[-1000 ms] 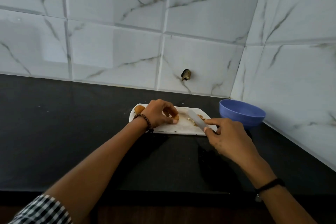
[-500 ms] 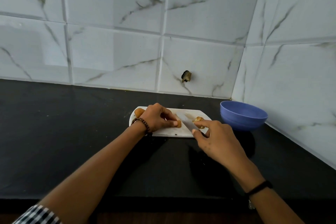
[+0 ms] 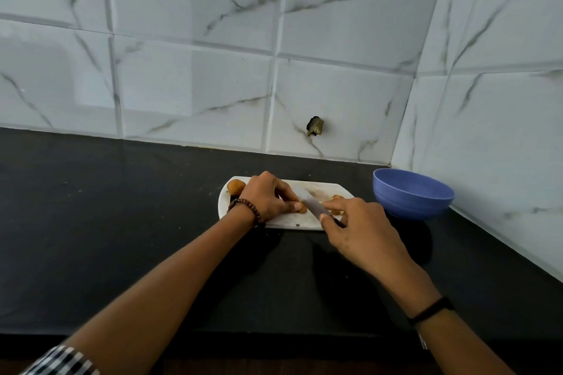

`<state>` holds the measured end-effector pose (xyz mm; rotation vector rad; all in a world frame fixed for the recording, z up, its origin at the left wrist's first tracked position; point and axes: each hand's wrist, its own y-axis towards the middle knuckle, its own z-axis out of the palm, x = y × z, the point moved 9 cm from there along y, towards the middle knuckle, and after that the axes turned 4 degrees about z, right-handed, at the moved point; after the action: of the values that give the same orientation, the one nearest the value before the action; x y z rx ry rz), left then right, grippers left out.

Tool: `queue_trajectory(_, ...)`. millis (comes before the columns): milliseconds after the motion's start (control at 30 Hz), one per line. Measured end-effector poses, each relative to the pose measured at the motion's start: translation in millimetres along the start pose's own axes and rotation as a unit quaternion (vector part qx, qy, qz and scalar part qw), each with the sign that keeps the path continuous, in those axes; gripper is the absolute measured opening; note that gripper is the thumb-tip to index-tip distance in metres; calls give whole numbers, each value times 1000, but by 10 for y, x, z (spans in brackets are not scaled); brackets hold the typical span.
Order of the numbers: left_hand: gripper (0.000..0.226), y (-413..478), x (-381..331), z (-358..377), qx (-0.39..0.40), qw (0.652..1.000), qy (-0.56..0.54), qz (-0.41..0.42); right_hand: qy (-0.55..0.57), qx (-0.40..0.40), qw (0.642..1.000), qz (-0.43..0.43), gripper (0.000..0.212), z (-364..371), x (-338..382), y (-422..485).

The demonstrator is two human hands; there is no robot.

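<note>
Curled round the dark handle of a steel-bladed kitchen knife (image 3: 315, 206): right hand (image 3: 362, 231), forefinger stretched forward beside the blade, handle almost wholly hidden in the palm. Blade slanting across the middle of the white, round-cornered plastic cutting board (image 3: 283, 221), edge down against a small, soft-looking orange-brown piece of food (image 3: 302, 209). Pinching that piece from the board's left half: left hand (image 3: 268, 198), thumb and forefinger tips closed on it, thumbnail just beside the flat of the blade, dark bead bracelet (image 3: 243, 207) at the wrist over the board's near-left edge.

Further out on the board: a few pale orange cut pieces (image 3: 335, 198) toward the right end, partly behind the right forefinger; one whole rounded orange lump (image 3: 236, 186) at the far-left corner. Off the board's right end, near but apart: a round blue plastic bowl (image 3: 412, 193), contents not visible. Under the board: a black, smooth countertop (image 3: 122, 222).

Likely step: slicing off the next bit of the pinched piece.

Possible trouble from here:
- Nicked thumb or fingertip, with so little of the piece left between the blade and the pinching tips.
- Small stub squirting out sideways under pressure, being rounded and soft.
- Board skating on the smooth countertop under a hard downward push.
- Cut pieces nudged off the board's right end by the knife hand.
</note>
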<state>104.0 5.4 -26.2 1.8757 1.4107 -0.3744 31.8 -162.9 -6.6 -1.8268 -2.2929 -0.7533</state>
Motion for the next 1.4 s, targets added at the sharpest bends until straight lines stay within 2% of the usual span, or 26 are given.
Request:
queue_trajectory(333,7,-12,-21,-10,-16,1000,10,-2,-116,-8,993,18,28,110,220,97)
queue_trajectory(633,4,-26,-19,-7,-19,1000,-1,-17,-153,-15,988,-1,23,164,305,30)
queue_trajectory(933,6,-50,-48,-34,-43,999,15,-8,-150,35,988,16,28,106,261,-157)
queue_trajectory(1100,9,-63,-56,-28,-43,999,18,13,-154,95,983,25,33,77,180,-299)
queue_trajectory(1267,22,-63,-127,19,-10,999,28,38,-162,116,980,24,38,-67,110,-391)
queue_trajectory(1400,13,-66,-141,22,6,999,26,45,-89,111,990,19,36,-317,62,-427)
